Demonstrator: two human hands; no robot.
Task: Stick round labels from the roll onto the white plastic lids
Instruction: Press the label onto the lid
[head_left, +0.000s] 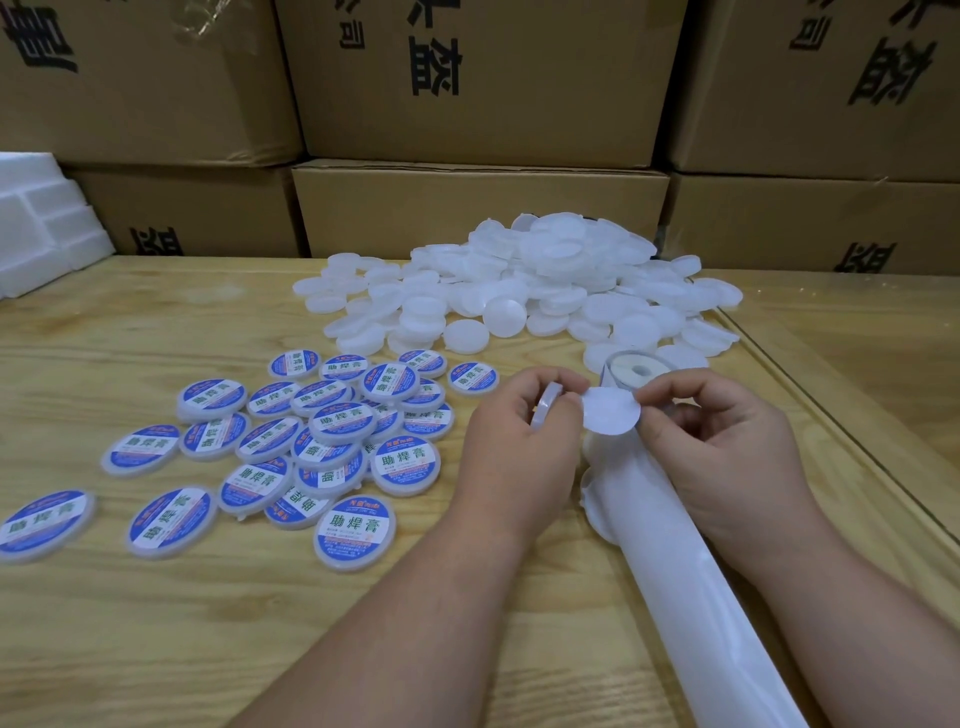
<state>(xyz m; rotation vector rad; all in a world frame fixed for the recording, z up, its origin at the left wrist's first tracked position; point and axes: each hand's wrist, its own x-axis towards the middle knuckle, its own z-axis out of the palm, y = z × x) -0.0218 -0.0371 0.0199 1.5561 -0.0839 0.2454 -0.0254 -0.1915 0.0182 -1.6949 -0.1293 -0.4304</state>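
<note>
The left hand (511, 421) holds a bare lid (545, 406) on edge, its face turned toward the label (610, 410) that the right hand (727, 436) pinches by its rim, so the sticky side likely meets it squarely. The roll (640, 370) stands just behind, its backing strip (691, 571) trailing to the desk's (130, 649) near edge. Blank lids (519, 291) heap at the far edge within reach; labelled lids (291, 441) are spread toward the left edge.

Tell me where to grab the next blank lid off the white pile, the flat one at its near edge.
Take that blank lid by its rim, pinching across opposite edges, coming from the near side. It lies flat on the table at the pile's front edge, nothing on it.
</note>
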